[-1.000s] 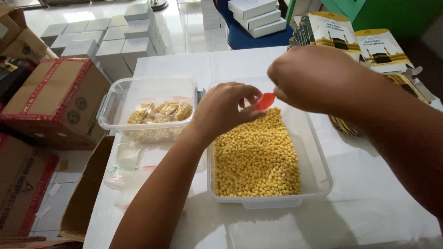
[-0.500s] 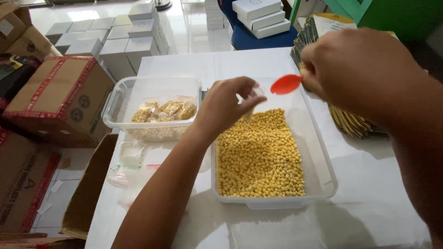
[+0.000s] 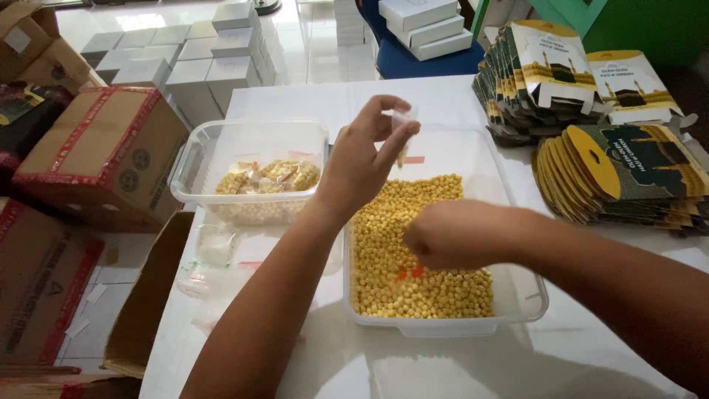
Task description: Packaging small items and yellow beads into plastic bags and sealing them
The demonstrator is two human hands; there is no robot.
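Note:
My left hand (image 3: 362,166) is raised over a clear plastic tub (image 3: 517,244) full of small yellow round pieces (image 3: 384,251). Its fingers pinch a small clear plastic bag (image 3: 404,129) holding a few of those pieces. My right hand (image 3: 458,233) is low in the tub, closed on a red spoon (image 3: 408,273) whose bowl is pushed into the yellow pieces. Only a bit of red shows under the hand.
A second clear tub (image 3: 199,159) at the left holds filled small bags (image 3: 269,176). Stacks of printed cardboard sleeves (image 3: 635,170) lie at the right. Empty little bags (image 3: 214,247) rest on the white table's left edge. Cardboard boxes (image 3: 103,155) and white boxes (image 3: 185,59) stand on the floor.
My right hand has come down from above the tub's far end and dug the red spoon into the yellow pieces. My left hand has lifted the small bag a little higher.

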